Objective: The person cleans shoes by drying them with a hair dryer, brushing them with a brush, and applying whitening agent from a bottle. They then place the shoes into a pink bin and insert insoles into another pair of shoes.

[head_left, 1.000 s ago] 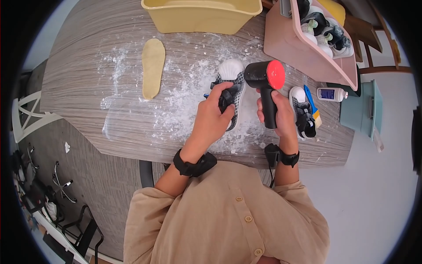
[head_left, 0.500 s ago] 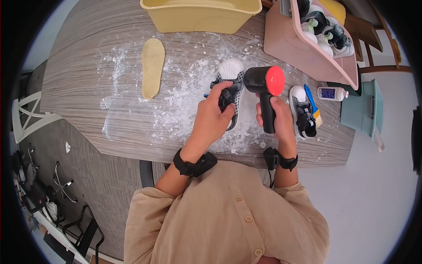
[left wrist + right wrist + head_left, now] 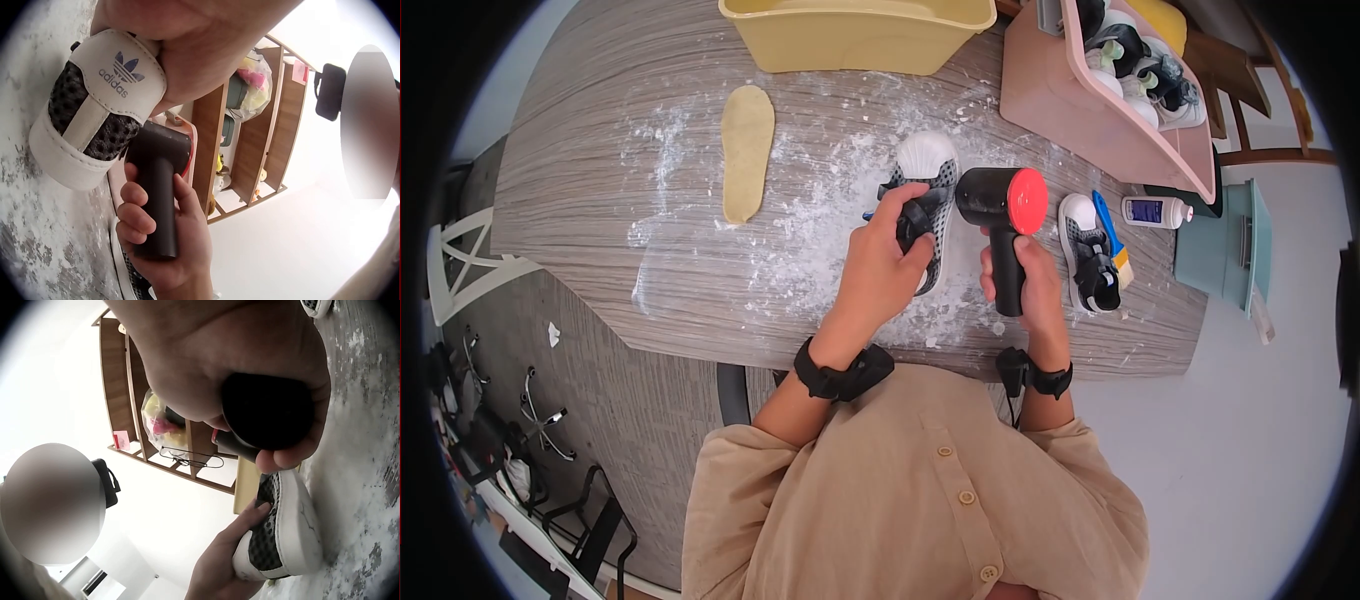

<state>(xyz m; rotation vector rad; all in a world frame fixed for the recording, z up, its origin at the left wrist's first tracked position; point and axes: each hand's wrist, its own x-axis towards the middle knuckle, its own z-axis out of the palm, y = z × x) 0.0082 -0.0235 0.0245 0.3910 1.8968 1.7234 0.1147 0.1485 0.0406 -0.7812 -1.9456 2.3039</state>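
A white-toed shoe with black straps and black-and-white mesh [image 3: 927,160] lies on the powder-dusted table [image 3: 660,290]. The left hand [image 3: 882,268] grips it by its upper, thumb and fingers on either side of the straps. In the left wrist view the white heel [image 3: 119,75] faces the camera under that hand. The right hand [image 3: 1040,285] wraps round the handle of a black dryer-like device [image 3: 985,196] with a red round end, held upright just right of the shoe. Its black nozzle side points towards the shoe.
A beige insole [image 3: 748,150] lies at the left. A yellow bin [image 3: 855,40] and a pink bin of shoes [image 3: 1090,110] stand at the back. Right of the hands are a second shoe [image 3: 1088,255], a blue-handled brush [image 3: 1108,225] and a white bottle [image 3: 1155,214].
The right hand has brought the black device a little closer to the person's body, down along the shoe's side. The left hand and the shoe have stayed almost still.
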